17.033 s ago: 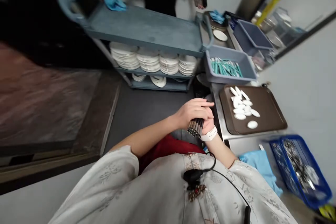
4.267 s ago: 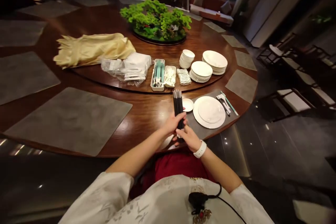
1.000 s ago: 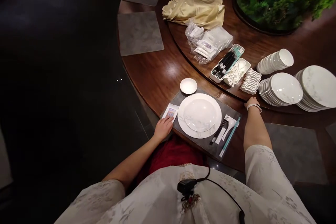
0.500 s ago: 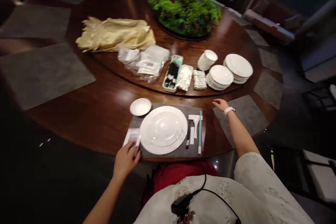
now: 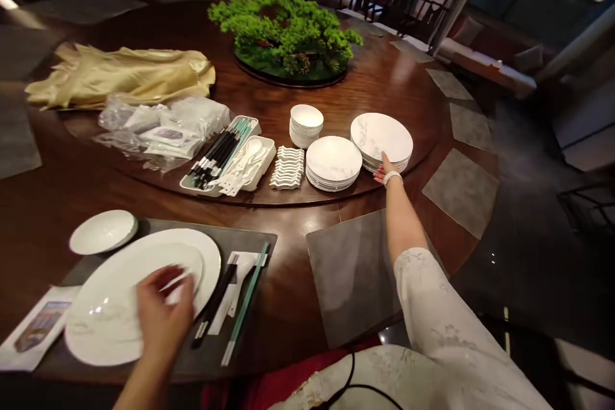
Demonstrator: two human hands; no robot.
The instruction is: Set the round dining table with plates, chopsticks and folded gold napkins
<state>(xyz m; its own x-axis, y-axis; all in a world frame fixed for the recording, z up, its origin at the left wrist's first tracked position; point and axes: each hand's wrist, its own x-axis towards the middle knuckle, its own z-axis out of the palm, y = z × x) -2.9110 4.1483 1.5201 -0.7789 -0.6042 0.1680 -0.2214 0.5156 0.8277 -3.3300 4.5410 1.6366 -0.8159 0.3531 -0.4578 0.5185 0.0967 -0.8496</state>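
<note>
My right hand [image 5: 388, 172] is at the near rim of a stack of large white plates [image 5: 382, 138]. Its thumb lies over the top plate while the other fingers are spread at the rim; the plate is not lifted. My left hand [image 5: 166, 307], blurred, hovers over a small plate set on a large plate [image 5: 206, 269]. Its fingers are curved, thumb apart, with nothing visible between them. Around that setting are a white bowl [image 5: 103, 232], a printed napkin packet [image 5: 43, 327], black chopsticks [image 5: 216, 304], a white spoon [image 5: 240, 275] and teal chopsticks [image 5: 246, 307].
On the raised turntable stand smaller plates [image 5: 334, 160], bowls [image 5: 306, 125], chopstick rests [image 5: 288, 168], trays of chopsticks [image 5: 223, 154] and spoons [image 5: 252, 163], plastic-wrapped packets [image 5: 168, 128], yellow cloth [image 5: 129, 77] and a green centrepiece [image 5: 291, 41]. A grey placemat [image 5: 353, 269] lies nearer me.
My right hand has reached forward to the large plate stack. My left hand has left the napkin packet and moved over the plates. The view has turned right and come closer.
</note>
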